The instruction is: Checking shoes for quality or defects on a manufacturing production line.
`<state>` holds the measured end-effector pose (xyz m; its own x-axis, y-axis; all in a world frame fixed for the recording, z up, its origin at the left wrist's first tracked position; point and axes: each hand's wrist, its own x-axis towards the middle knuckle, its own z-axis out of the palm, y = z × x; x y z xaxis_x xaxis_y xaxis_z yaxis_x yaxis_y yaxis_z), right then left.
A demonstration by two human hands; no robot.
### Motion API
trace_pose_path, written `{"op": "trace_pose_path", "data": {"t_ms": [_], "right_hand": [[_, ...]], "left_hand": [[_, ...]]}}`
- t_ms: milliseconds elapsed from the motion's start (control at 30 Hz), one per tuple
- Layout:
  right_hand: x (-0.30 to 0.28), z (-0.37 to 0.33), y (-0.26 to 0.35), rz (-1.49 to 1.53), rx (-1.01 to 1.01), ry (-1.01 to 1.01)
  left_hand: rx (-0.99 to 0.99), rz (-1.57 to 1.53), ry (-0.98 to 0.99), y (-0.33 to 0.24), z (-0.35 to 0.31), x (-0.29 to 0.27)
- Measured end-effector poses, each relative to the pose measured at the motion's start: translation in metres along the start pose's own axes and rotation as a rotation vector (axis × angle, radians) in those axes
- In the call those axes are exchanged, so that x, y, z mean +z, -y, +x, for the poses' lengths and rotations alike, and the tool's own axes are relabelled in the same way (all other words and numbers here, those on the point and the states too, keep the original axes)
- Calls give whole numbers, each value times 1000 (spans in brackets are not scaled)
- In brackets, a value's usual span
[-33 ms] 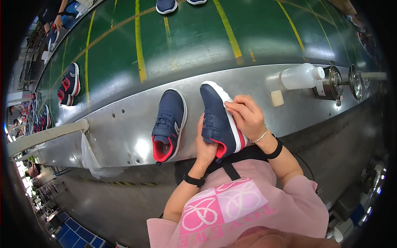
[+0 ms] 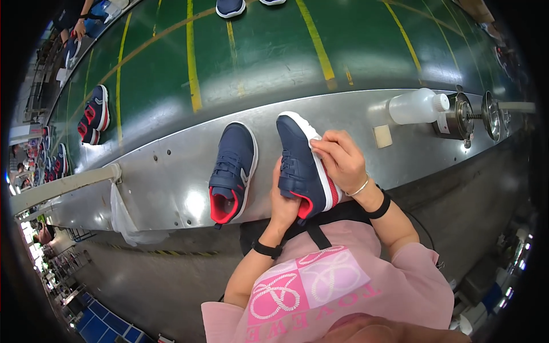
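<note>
A navy sneaker (image 2: 300, 163) with a red lining and white-and-red sole is tilted in my left hand (image 2: 282, 203), which is closed around its left side near the heel. Thumb and fingers of my right hand (image 2: 341, 160) are pinched together at the white sole edge on the shoe's right side. Whatever may be between those fingertips is too small to make out. Just left of the held shoe, a matching sneaker (image 2: 233, 171) stands upright on the metal ledge (image 2: 154, 191), toe pointing away from me.
Beyond the ledge runs a green conveyor belt (image 2: 257, 68) with yellow lines, carrying more sneakers (image 2: 94, 114). To the right are a cream block (image 2: 382, 136), a white plastic bottle (image 2: 414, 107) and a metal container (image 2: 454, 117). A pale bar (image 2: 68, 186) with hanging plastic crosses at left. Another person's hand (image 2: 79, 28) shows far left.
</note>
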<state>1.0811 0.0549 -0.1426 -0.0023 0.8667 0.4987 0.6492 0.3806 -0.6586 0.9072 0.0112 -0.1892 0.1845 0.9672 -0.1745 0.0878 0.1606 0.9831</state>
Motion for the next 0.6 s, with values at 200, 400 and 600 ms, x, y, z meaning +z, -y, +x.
{"op": "trace_pose_path", "data": {"t_ms": [200,400,600], "right_hand": [[2,10,-4,-30,-46,-24],[2,16,-6,-58,-87,50],[1,16,-4,-34,-191,-28]], "left_hand": [[-13,-12,26,-1,0,0],[-11,6,17,-1,1,-1],[-12,11,20,-2,2,-1]]}}
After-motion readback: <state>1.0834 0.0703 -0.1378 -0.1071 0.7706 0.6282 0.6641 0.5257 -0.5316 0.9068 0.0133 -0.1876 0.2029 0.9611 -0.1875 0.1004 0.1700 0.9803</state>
